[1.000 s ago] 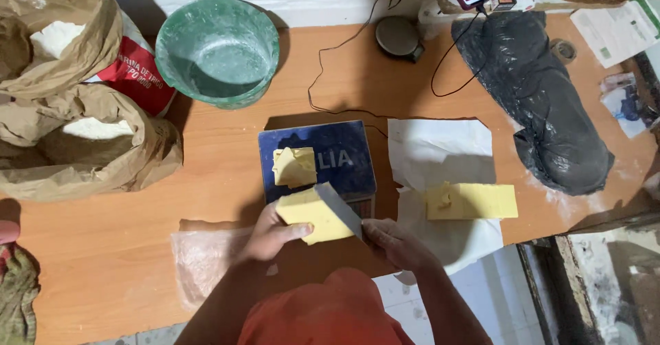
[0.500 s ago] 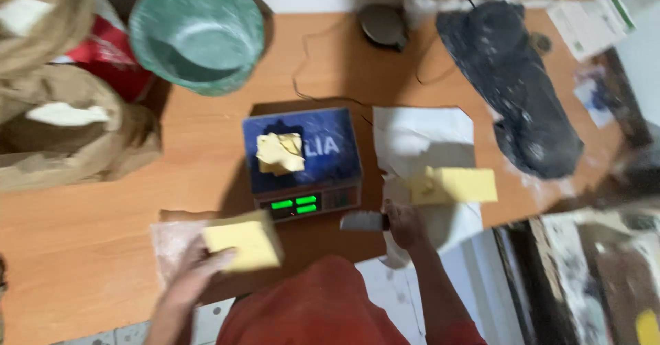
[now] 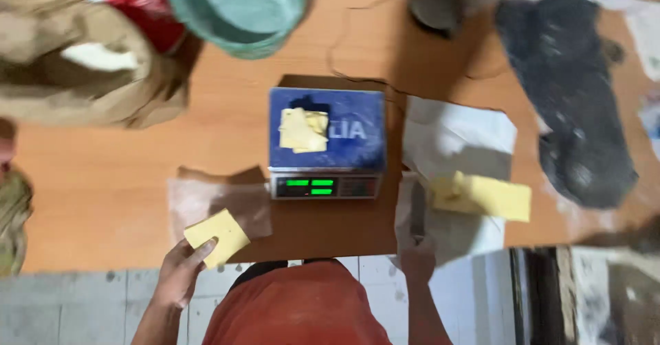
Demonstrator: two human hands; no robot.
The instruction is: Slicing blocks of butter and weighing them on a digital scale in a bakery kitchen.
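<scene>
Head view: left hand [image 3: 180,273] pinches a yellow slab [image 3: 216,236], moved from the centre to 7 o'clock of the scale [image 3: 325,141]. Right hand [image 3: 417,254], fingers closed on a knife [image 3: 416,211], has lowered it at 4 o'clock.

Orange wooden table [image 3: 137,173]. At centre, blue scale [image 3: 326,142]. At 11 o'clock, brown sacks [image 3: 82,63]; at 12, green bowl [image 3: 237,8]; at 2, black bag [image 3: 577,97]; at 4, white paper [image 3: 457,139] under a yellow slab [image 3: 485,195].
</scene>
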